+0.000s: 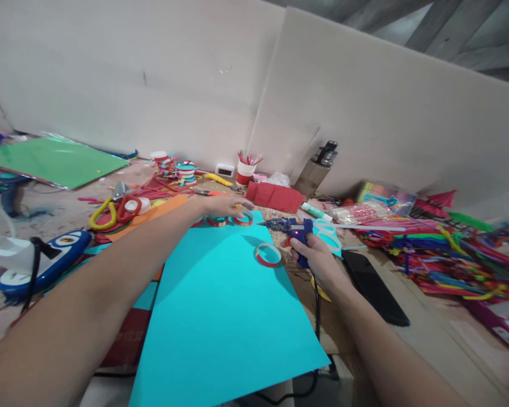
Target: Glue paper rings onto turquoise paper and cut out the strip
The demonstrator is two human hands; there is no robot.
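Observation:
My right hand [316, 257] is wrapped around the handle of a blue hot glue gun [299, 229], its nozzle pointing left over the far edge of a turquoise paper sheet [224, 316]. A small red light glows on the gun's side. At the sheet's far end, my left hand [224, 206] reaches over a red-and-white paper ring [242, 219], fingers stretched out; whether they touch it is unclear. Beside it stands another paper ring [217, 221], partly under the hand. A separate paper ring [268, 255] rests on the sheet below the nozzle.
Scissors [104, 215] and a blue-and-white device [46, 263] lie left. A black phone [375, 288], a glue stick [316, 212] and many coloured pipe cleaners [441, 260] are right. Toward the wall stand a paper cup [245, 172] and a bottle [316, 169]. The gun's cord [317, 311] hangs nearby.

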